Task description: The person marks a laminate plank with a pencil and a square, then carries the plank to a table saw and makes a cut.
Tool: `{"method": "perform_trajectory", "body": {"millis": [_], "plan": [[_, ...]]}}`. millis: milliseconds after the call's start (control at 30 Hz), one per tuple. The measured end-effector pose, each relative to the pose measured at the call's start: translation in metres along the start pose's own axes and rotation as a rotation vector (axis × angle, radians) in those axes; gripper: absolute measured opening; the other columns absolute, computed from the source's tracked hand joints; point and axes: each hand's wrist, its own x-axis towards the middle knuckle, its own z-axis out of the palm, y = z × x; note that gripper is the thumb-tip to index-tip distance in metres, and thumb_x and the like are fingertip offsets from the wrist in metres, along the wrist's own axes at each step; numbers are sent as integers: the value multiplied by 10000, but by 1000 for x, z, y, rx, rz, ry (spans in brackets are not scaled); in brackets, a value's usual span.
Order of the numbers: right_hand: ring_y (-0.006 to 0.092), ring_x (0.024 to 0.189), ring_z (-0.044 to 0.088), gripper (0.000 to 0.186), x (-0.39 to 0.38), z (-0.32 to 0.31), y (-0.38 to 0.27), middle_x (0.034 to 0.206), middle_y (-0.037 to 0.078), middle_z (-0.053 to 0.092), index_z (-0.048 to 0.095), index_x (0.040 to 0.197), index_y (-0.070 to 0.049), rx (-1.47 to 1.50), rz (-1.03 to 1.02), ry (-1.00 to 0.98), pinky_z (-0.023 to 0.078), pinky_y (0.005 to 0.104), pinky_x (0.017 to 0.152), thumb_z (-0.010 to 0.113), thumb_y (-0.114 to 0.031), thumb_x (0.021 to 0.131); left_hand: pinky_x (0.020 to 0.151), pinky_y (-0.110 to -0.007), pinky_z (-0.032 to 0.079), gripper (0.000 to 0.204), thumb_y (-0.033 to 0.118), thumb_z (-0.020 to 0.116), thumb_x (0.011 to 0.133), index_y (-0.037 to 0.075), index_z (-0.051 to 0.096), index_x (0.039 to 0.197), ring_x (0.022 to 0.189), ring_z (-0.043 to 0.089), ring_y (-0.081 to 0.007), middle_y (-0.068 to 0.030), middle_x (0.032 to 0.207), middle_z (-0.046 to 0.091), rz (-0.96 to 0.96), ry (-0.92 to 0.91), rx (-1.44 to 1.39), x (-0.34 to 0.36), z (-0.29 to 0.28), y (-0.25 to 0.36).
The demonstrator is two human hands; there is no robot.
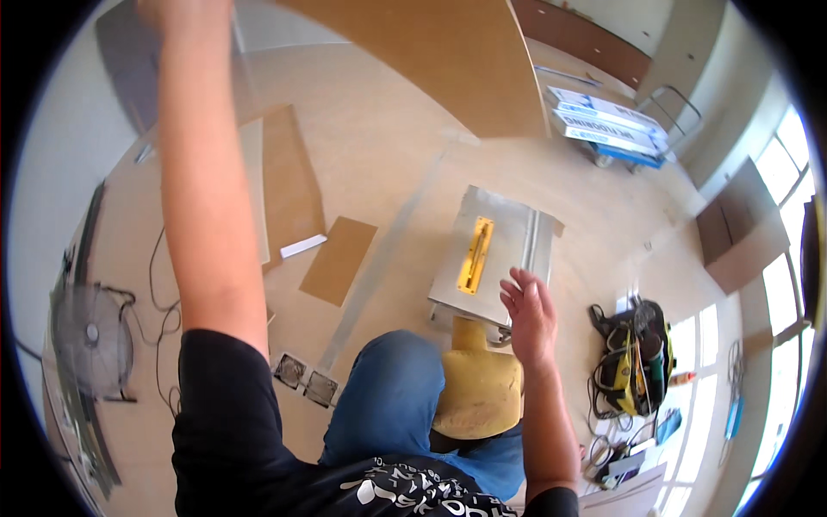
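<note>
My left arm reaches far forward to the upper left, and my left hand [185, 10] is cut off by the picture's top edge, its fingers out of sight. A large brown board [439, 60] rises at the top middle; whether my left hand touches it is hidden. My right hand [531, 320] hovers at the near right edge of a table saw [510, 237], fingers loosely apart with nothing in them. The saw has a grey metal top with a yellow insert [475, 256] around the blade slot. Close by my knee [388, 396] is a worn yellow part [478, 392] below the saw top.
Brown board pieces [338, 260] lie on the floor to the left, with a white strip [303, 247]. A fan [93, 332] and cables stand at far left. On the right are a tool bag [633, 358], a cardboard box [743, 226] and a loaded blue trolley [633, 155].
</note>
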Motion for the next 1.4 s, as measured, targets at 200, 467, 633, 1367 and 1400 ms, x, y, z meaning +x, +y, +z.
{"method": "perform_trajectory", "body": {"millis": [200,467,633,1367,1400], "plan": [[374,1407,404,1055,71,-52,-24,1553,261,340,60,1583,15,559,158,158,335,478,1181,587,-634,939,1135,-476,408,775,721,237,1001,145,493,1451,1368,467,-256,-25,1525,481,-489,42,-4,-56,-107,-89],[180,1051,651,403,101,-103,-28,1156,45,700,632,1214,-57,745,-364,250,543,361,977,599,-403,1010,1024,-395,520,460,413,534,1035,90,562,1361,1255,565,-216,-54,1373,605,-1205,101,-552,-193,-262,-220],[219,1062,669,279,175,-165,-17,1175,55,684,608,1239,-97,422,-136,593,569,370,940,602,-278,1028,998,-374,530,318,59,667,959,74,589,1267,1165,593,-229,-61,1269,630,-1394,303,-192,-312,-313,-271],[193,978,606,505,255,-273,134,1137,81,678,653,1230,31,-152,331,720,501,359,807,811,-296,879,998,-372,514,273,57,685,951,95,605,1210,1131,614,-197,-34,1201,651,-1722,262,40,-445,-395,-353],[193,1009,593,516,255,-280,134,1146,75,671,650,1236,30,-149,332,703,496,363,823,820,-294,872,976,-355,517,229,58,685,950,118,628,1164,1072,639,-167,-9,1140,678,-1707,187,91,-450,-393,-354]]}}
